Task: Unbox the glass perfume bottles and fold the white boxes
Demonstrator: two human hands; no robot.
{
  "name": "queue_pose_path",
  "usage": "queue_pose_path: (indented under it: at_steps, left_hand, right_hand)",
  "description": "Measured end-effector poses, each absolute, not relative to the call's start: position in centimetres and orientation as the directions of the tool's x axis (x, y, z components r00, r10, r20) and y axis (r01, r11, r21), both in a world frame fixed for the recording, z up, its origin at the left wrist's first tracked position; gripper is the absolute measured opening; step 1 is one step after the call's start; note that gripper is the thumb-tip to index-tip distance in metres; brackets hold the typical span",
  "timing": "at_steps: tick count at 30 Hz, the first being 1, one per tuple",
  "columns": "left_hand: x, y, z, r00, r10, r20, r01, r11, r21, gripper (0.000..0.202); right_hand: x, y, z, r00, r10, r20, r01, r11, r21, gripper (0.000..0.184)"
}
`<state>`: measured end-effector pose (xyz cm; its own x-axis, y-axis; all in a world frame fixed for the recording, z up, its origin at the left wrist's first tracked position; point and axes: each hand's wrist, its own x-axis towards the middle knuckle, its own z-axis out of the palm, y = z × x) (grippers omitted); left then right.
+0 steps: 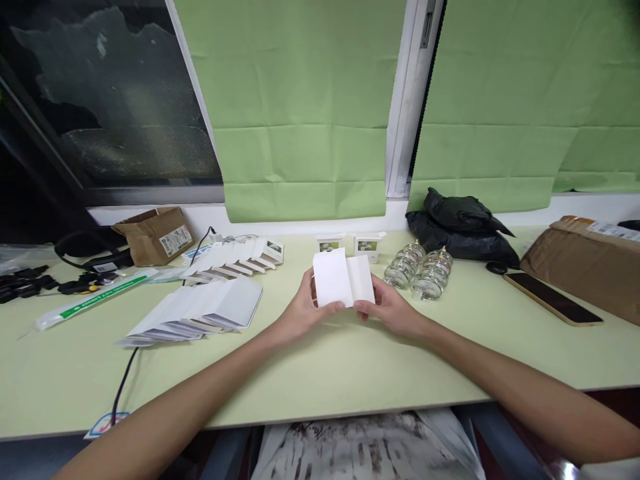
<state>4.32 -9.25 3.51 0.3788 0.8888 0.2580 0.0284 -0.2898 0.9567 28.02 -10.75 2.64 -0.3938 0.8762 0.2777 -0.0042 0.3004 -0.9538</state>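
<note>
Both my hands hold a white folded cardboard box blank (343,279) just above the pale green table (310,373), near its middle. My left hand (305,308) grips its left side with the thumb on the front. My right hand (389,308) pinches its lower right edge. To the left lies a fanned row of flat white box blanks (200,310), and behind it a second row of them (235,259). Several small glass jars (419,270) lie to the right of the held blank. Two assembled small boxes (350,245) stand behind it.
A phone (553,298) and a brown parcel (585,260) lie at the right, a black plastic bag (463,227) behind the jars. At the left are an open carton (155,235), black cables (30,280) and a long white packet (93,300). Green blinds hang behind.
</note>
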Motion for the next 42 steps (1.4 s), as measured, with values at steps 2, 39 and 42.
queue_pose_path:
  at_steps: [2,39,42]
  left_hand:
    - [4.6,-9.5,3.5,0.341,0.889,0.305,0.050,-0.341,0.939,0.105]
    - [5.1,-9.9,3.5,0.485,0.860,0.160,0.026,-0.197,0.980,0.054]
    - [5.1,-9.8,3.5,0.422,0.890,0.172,0.095,-0.233,0.968,0.045]
  right_hand:
    - [28.1,-10.6,2.5,-0.395,0.875,0.280,-0.004,0.303,-0.953,0.047]
    - [28.4,-10.5,2.4,-0.202,0.913,0.353,0.141,0.384,-0.912,0.037]
    - [28.3,-10.9,2.7,-0.235,0.901,0.364,0.113,0.397,-0.911,0.035]
